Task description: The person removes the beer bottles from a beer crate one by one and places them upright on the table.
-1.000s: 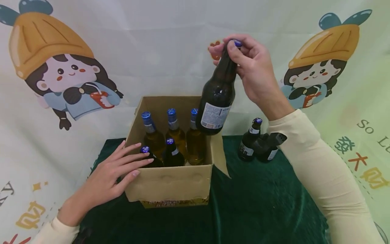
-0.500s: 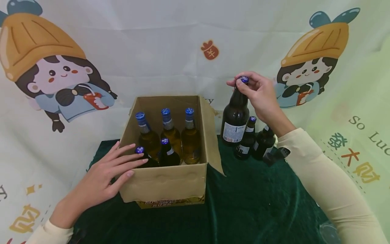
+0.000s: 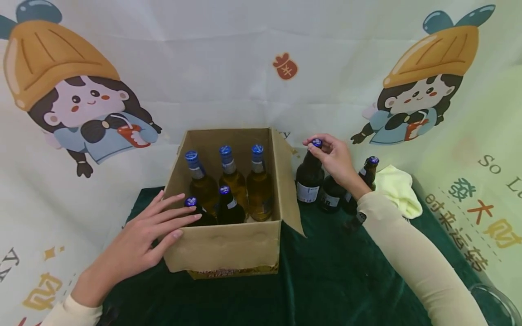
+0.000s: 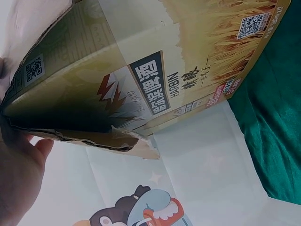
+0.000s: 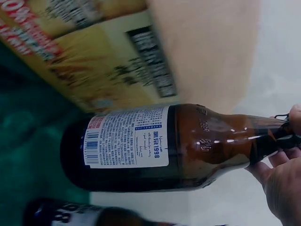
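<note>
My right hand (image 3: pixel 336 160) pinches the neck of a dark brown beer bottle (image 3: pixel 308 179) just under its blue cap. The bottle stands upright at the right of the cardboard box (image 3: pixel 224 246), close to its side flap. In the right wrist view, the brown bottle (image 5: pixel 211 141) shows a white printed back label, with finger and thumb at the neck. My left hand (image 3: pixel 142 235) rests with fairly straight fingers over the box's front left corner. Inside the box stand three blue-capped amber bottles (image 3: pixel 261 194) at the back and two dark bottles (image 3: pixel 230 208) in front.
Two more dark bottles, a near one (image 3: pixel 329 197) and a far one (image 3: pixel 369 171), stand right of the held bottle, partly behind my hand and sleeve. A pale yellow cloth (image 3: pixel 397 190) lies farther right. Dark green cloth (image 3: pixel 346 271) covers the table; a printed backdrop (image 3: pixel 220 68) hangs behind.
My right hand has carried the dark bottle from above the box's right side down to the green cloth beside the other dark bottles. The left hand has stayed on the box corner.
</note>
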Available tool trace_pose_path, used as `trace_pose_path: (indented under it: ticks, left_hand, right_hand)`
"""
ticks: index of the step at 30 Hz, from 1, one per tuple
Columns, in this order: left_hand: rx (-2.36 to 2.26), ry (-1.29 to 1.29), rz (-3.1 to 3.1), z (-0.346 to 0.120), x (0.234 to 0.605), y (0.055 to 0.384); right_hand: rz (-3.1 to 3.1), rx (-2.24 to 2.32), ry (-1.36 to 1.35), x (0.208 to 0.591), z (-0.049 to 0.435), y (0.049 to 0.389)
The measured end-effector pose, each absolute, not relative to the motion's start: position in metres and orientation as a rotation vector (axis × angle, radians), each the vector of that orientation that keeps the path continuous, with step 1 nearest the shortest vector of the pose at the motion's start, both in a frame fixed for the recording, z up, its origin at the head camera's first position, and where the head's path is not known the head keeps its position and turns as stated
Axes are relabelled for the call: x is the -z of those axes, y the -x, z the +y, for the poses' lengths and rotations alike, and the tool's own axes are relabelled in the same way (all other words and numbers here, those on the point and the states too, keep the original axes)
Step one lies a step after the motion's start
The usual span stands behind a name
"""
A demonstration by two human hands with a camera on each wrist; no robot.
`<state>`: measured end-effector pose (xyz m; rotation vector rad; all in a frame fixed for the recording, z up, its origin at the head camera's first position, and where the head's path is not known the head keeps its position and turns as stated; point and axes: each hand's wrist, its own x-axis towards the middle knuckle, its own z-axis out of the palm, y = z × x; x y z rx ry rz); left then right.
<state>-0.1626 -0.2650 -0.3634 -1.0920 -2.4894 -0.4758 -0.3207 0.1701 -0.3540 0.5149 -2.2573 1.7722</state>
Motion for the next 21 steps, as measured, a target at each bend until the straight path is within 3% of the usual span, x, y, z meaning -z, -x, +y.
trace_pose_path:
  ticks: [8,21]
  left_hand:
    - [0.489,1.110,-2.443,-0.264,0.366,0.160]
    - [0.485,1.097,-2.463,-0.265,0.364,0.162]
  right_hand:
    - [-2.306,-1.764,-0.487,0.390,0.172,0.326]
    - [-2.375,-1.721,-0.381,0.408,0.171,0.328]
